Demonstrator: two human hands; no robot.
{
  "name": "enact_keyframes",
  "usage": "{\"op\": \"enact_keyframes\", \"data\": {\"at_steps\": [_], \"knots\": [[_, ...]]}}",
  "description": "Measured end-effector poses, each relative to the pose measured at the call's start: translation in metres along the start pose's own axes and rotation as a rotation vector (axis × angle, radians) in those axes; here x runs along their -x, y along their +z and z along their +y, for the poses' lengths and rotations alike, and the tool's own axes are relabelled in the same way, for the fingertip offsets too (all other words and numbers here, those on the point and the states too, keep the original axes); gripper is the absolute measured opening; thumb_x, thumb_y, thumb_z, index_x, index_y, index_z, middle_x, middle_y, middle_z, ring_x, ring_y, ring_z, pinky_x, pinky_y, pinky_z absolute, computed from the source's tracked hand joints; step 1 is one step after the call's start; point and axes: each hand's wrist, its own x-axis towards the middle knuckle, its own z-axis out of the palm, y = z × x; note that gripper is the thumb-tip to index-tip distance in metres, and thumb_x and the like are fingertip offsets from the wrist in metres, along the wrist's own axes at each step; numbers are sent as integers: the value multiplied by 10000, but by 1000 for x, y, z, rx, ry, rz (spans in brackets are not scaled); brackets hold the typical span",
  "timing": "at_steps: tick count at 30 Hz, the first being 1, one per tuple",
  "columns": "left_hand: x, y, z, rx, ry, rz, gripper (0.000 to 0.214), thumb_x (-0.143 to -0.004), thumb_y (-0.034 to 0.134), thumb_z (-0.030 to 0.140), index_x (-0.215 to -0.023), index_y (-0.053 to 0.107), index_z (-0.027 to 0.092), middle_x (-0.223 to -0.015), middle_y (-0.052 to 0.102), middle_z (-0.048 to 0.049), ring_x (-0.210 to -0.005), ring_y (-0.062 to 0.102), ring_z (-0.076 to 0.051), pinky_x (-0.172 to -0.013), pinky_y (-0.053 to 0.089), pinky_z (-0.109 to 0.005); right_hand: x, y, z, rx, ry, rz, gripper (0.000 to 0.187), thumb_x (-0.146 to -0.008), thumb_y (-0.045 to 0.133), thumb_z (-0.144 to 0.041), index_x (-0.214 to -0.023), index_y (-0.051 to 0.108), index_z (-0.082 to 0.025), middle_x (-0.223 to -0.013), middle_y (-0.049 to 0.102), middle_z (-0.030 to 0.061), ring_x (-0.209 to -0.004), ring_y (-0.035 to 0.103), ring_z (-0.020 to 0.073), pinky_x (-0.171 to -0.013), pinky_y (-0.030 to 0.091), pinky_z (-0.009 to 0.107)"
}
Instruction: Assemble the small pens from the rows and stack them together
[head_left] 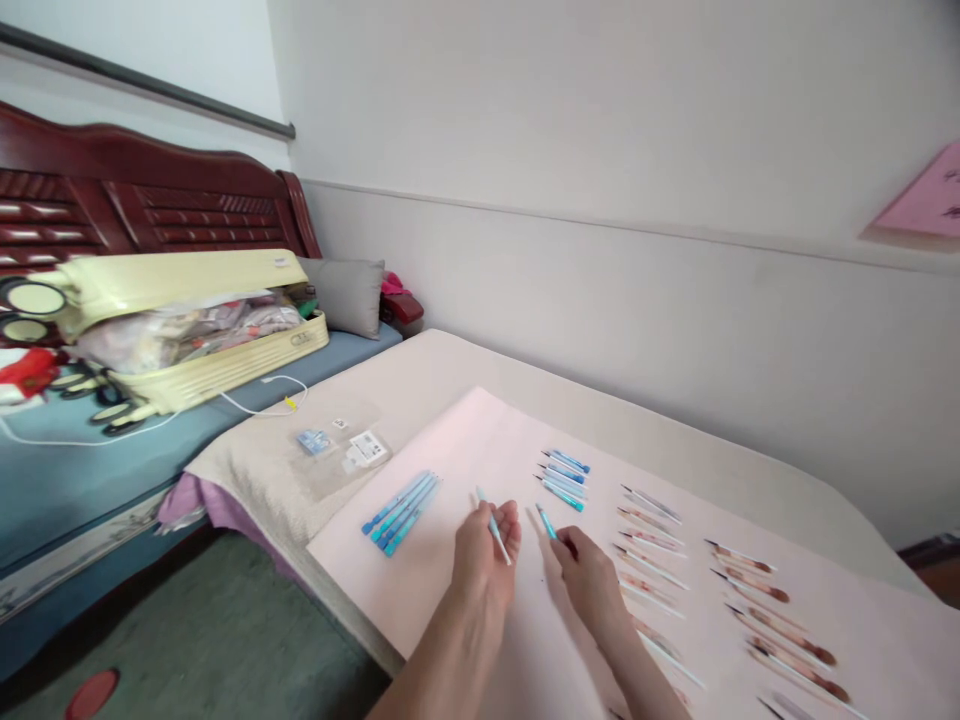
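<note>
My left hand (pixel 486 545) is closed round a slim white and pale blue pen-like stick (pixel 495 535), with the thumb along it and the palm turned partly up. A short blue pen-like piece (pixel 547 522) points up and away from the fingers of my right hand (pixel 589 570), which pinch its lower end. The two pieces are apart. Left of my hands lies a row of several blue pens (pixel 401 512), side by side. Beyond my right hand is a group of several blue pen pieces with dark tips (pixel 564 478). All lie on a pale pink sheet (pixel 472 430).
Rows of pinkish pen parts (pixel 649 545) and brown ones (pixel 780 620) with white sticks lie to the right. Clear packaging (pixel 341 450) is at the left. Beyond it, a half-open cream suitcase (pixel 187 280) rests on a blue bed near a grey cushion (pixel 345 295). A wall (pixel 600 300) runs behind.
</note>
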Motion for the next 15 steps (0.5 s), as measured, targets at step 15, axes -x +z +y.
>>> {"op": "enact_keyframes", "data": {"at_steps": [15], "knots": [[-13, -3, -7, -18, 183, -31, 48, -801, 508, 86, -843, 490, 99, -945, 581, -176, -840, 627, -180, -674, 556, -273, 69, -23, -15, -385, -196, 39, 145, -825, 452, -283, -784, 579, -225, -734, 573, 24, -644, 542, 159, -602, 388, 264]]}}
